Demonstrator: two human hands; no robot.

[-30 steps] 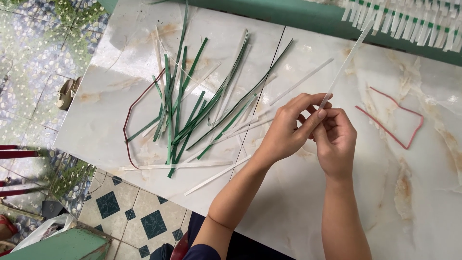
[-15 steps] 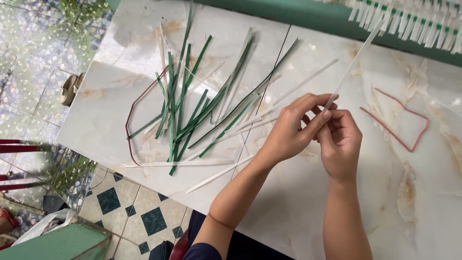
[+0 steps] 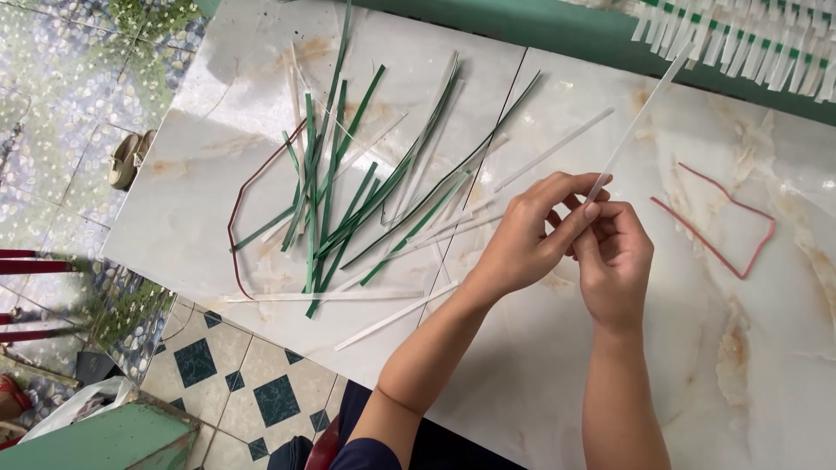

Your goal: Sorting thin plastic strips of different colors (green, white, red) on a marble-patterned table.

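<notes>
1. Since the earlier frames, both hands have drifted slightly toward the right of the marble tabletop point(image 3: 522, 409), and the strip they hold has kept its upward slant.
2. Left hand point(image 3: 527, 239) has its fingers curled, thumb and forefinger pinching the lower end of a long white strip point(image 3: 640, 113).
3. Right hand point(image 3: 614, 261) is closed around the same end from below, fingertips touching those of the left.
4. From the pinch, the white strip rises steeply toward the tabletop's far right edge.
5. Just right of the hands, a bent red strip point(image 3: 740, 239) lies flat near the right edge.
6. Left of the hands, a loose pile of green and white strips point(image 3: 348, 200) covers the middle, with a dark red strip point(image 3: 235, 218) curving along its left side.
7. Beyond the far edge, a woven green-and-white panel point(image 3: 758, 39) lies at the far right corner.
</notes>
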